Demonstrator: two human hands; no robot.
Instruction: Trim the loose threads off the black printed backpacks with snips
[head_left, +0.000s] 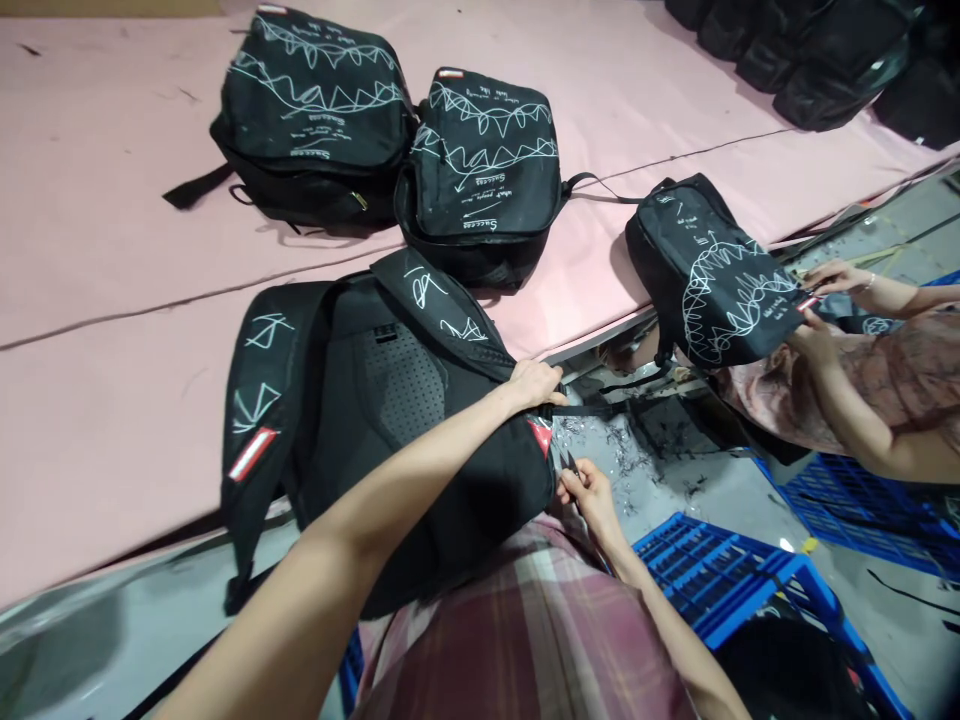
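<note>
Wearing a plaid garment (517,640) at bottom center, the person had a black backpack (352,440) across the lap, mid-frame, back side up, its upper part against the tabletop (112,250). The left arm crossed over it from the bottom left. Left hand (535,384), just right of center: grip grasping the bag's right edge. Right hand (591,497), a bit lower: grip grasping small scissors (572,465), blades pointing up-left, near a red patch (540,434) on the bag's edge. Whether the blades touched anything: couldn't tell.

Bag details: mesh panel (405,385) in the middle, two shoulder straps with white scribbles, red-and-white label (253,454) on the left one.

Lower right: blue crate (705,565) with dark stuff partly under it, on grey floor (900,640). Right of center, dark scraps (611,440) were scattered.

Right edge: a co-worker in a patterned garment (780,400), both hands on the end of a scribbled backpack (712,270) at the tabletop's edge.

Farther, upper middle: two printed backpacks (484,160) side by side on the pink tabletop, white zigzags and lettering upside down. Farthest, upper right: a dark bag pile (810,50).
</note>
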